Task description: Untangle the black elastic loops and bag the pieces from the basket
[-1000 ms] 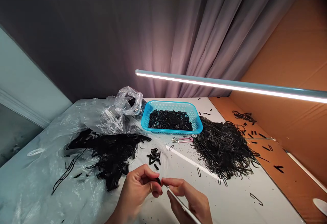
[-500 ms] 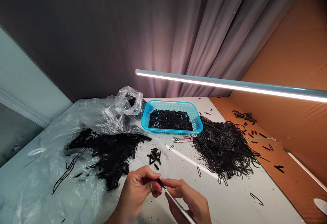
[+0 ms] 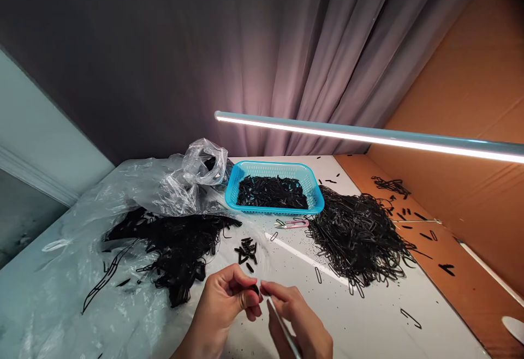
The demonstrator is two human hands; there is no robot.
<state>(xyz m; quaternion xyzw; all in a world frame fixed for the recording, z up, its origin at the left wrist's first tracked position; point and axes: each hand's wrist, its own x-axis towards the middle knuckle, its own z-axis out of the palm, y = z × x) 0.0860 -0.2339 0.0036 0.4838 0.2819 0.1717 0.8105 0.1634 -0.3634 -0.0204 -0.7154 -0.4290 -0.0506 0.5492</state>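
Note:
My left hand (image 3: 225,301) pinches a small black piece (image 3: 255,289) between thumb and fingertips. In my right hand (image 3: 298,315), the fingers are closed round a thin silver rod-like tool (image 3: 284,329), its tip near the left fingertips; the kind of tool does not show. A narrow gap lies between the two hands. Just beyond them is a little heap of short black pieces (image 3: 246,251). To the left, a tangled pile of black strips (image 3: 180,255) rests on clear plastic. A large mound of thin black loops (image 3: 362,239) lies to the right.
Behind the small heap stands a blue plastic basket (image 3: 274,211) with many black pieces inside. Pink-handled thread snips (image 3: 292,224) lie in front of it. Crumpled clear plastic (image 3: 176,184) covers the table's left side. A lit tube lamp (image 3: 368,135) crosses above the right side.
My right hand and the tool's tip have drawn slightly away from the black piece, so a gap now shows between the hands. The left hand keeps its pinch.

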